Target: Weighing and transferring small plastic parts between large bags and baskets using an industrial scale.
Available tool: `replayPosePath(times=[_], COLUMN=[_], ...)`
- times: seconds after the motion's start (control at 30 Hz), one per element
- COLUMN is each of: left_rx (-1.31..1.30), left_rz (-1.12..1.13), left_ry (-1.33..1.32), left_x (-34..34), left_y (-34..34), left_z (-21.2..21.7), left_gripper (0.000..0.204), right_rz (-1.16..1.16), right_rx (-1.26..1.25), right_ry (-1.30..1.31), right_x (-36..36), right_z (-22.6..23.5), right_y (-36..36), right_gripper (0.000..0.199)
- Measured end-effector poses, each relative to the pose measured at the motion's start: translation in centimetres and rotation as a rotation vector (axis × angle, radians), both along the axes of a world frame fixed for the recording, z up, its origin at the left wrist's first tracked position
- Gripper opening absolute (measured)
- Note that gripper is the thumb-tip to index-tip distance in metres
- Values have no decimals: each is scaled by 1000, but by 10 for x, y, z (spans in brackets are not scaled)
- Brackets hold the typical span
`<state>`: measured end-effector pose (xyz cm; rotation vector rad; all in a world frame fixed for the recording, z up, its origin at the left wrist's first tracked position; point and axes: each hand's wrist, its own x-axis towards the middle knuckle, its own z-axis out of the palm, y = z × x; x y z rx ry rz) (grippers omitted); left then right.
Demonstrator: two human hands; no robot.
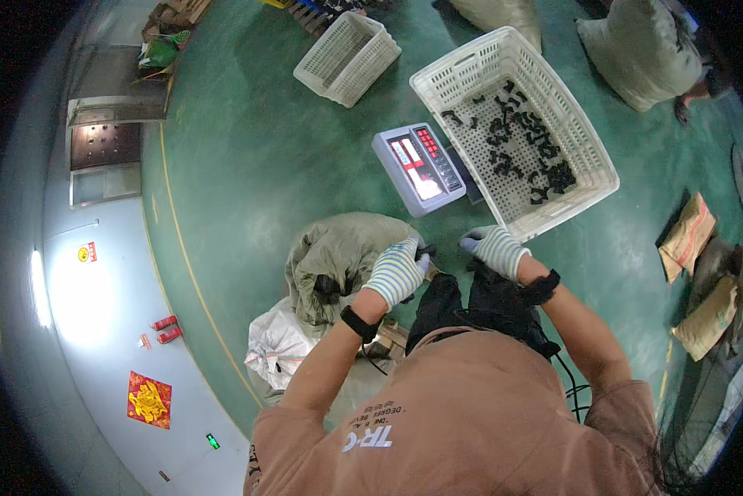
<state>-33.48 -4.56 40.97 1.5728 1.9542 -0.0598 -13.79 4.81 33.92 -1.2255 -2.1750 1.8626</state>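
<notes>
Both of my hands wear striped knit gloves. At the mouth of a grey-green woven sack [351, 236], my left hand [398, 271] is closed, with a small black part [426, 250] showing at its fingertips. My right hand [495, 250] is closed by the near corner of a white plastic crate [516, 221]; whatever its fingers hold, if anything, is hidden. Small black curved parts [545, 147] lie scattered across the crate floor, densest toward its right side. The crate stands beside a grey digital scale display [419, 171] with lit panels and red keys.
A second white crate [347, 59] sits on the green floor at the far side. Full sacks [636, 54] stand at the far right, and brown paper bags [687, 237] lie at right. A white sack [279, 343] is by my left forearm. Two red fire extinguishers [166, 329] are along the left wall.
</notes>
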Motion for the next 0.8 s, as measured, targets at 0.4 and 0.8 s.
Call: replayPosePath(times=[0.4, 0.8], left_rx=[-257, -256], left_rz=[722, 997], left_ry=[-1006, -1309], left_x=[34, 39], left_y=[9, 34], left_z=[-2, 4], left_gripper=[30, 23], right_rz=[-569, -507], right_rx=[-169, -510], right_ry=[31, 176], right_x=[50, 33], right_z=[-35, -7], right_y=[105, 69], right_gripper=[33, 27])
